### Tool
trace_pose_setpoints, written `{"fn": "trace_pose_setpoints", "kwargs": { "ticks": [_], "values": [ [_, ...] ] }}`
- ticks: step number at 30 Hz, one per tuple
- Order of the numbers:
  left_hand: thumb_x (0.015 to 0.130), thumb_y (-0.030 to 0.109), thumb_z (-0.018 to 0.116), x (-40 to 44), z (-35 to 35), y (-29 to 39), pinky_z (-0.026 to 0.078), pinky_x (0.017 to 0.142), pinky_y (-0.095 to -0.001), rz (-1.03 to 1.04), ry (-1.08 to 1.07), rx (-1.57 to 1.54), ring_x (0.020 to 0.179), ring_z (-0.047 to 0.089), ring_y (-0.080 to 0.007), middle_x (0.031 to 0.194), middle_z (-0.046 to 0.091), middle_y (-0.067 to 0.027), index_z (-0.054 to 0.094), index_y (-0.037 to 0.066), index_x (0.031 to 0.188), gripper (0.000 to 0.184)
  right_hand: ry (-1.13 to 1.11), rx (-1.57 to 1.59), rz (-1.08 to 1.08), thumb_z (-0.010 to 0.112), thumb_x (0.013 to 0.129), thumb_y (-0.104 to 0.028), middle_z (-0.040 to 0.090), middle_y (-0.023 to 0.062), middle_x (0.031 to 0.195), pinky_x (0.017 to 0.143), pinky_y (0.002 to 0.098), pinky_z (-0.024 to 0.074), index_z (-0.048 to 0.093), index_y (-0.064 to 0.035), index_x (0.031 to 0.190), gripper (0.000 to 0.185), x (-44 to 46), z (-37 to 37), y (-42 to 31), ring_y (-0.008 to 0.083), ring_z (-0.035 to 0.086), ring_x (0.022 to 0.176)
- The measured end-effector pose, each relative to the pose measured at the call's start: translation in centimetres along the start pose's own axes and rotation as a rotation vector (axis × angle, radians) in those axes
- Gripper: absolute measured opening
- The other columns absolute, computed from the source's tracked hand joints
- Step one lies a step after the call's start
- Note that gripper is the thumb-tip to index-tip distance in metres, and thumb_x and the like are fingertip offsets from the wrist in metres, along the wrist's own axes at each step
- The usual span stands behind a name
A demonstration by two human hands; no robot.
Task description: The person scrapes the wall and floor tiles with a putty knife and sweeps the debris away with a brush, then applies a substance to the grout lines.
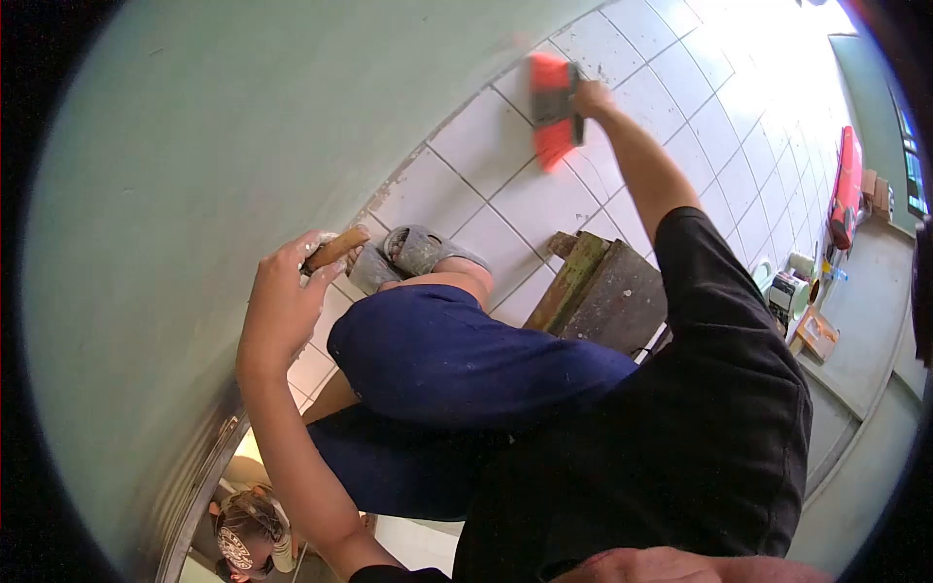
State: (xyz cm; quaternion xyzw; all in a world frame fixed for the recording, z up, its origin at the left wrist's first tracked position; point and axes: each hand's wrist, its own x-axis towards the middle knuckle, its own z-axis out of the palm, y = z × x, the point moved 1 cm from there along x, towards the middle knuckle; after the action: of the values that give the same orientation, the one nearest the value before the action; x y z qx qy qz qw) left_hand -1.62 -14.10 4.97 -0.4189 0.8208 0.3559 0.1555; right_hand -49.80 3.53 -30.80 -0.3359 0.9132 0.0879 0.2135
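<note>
My left hand (292,277), marked with white smears, is closed round a wooden handle (337,249) close to the green wall (233,126). What the handle belongs to is hidden. Farther up, my right hand (592,99) grips a brush (556,109) with a dark middle and red-orange ends, blurred by motion. The brush is over the white tiled floor (486,146), near the foot of the wall. Below the brush, my feet in grey slippers (428,251) rest on the tiles.
A worn wooden stool (612,296) stands beside my legs. Another person (255,530) is at the lower left, beyond a doorway edge. At the right are a long red object (846,189), a container (787,291) and a small box (817,333).
</note>
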Motion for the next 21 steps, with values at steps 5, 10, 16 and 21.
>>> {"fn": "trace_pose_setpoints", "kwargs": {
  "ticks": [5,10,16,21],
  "values": [
    [0.085,0.012,0.068,-0.5,-0.6,0.5,0.048,0.090,-0.0381,0.011,0.016,-0.002,0.099,0.066,-0.0337,0.108,0.068,-0.0208,0.065,0.001,0.115,0.032,0.056,0.032,0.057,0.060,0.083,-0.025,0.070,0.0224,0.104,0.085,0.0462,0.0542,0.071,-0.0015,0.101,0.032,-0.3,-6.6,0.2,0.0370,0.067,0.101],
    [0.086,0.012,0.068,-0.5,0.3,1.0,0.047,0.090,-0.0384,0.125,0.085,0.053,0.097,0.066,-0.0343,0.107,0.068,-0.0207,0.065,0.000,0.114,0.031,-0.240,-0.003,-0.532,0.057,0.077,-0.041,0.069,0.0229,0.080,0.067,0.0484,0.0532,0.072,0.0011,0.080,0.045,-9.4,-4.6,-10.9,0.0385,0.068,0.073],
    [0.087,0.012,0.067,-0.4,0.8,1.1,0.047,0.090,-0.0382,0.140,0.032,0.001,0.097,0.066,-0.0340,0.106,0.068,-0.0205,0.065,0.000,0.114,0.030,-0.309,0.090,-0.703,0.059,0.078,-0.027,0.069,0.0250,0.094,0.079,0.0487,0.0539,0.071,0.0005,0.091,0.033,-14.1,5.5,-20.8,0.0399,0.068,0.092],
    [0.087,0.012,0.068,-0.8,0.5,-0.2,0.047,0.091,-0.0380,0.073,0.073,0.003,0.097,0.065,-0.0340,0.106,0.068,-0.0204,0.064,-0.001,0.114,0.031,-0.142,0.005,-0.414,0.060,0.076,-0.023,0.071,0.0218,0.099,0.079,0.0458,0.0558,0.072,-0.0021,0.092,0.029,-5.3,4.9,-14.0,0.0357,0.070,0.093]
  ]
}}
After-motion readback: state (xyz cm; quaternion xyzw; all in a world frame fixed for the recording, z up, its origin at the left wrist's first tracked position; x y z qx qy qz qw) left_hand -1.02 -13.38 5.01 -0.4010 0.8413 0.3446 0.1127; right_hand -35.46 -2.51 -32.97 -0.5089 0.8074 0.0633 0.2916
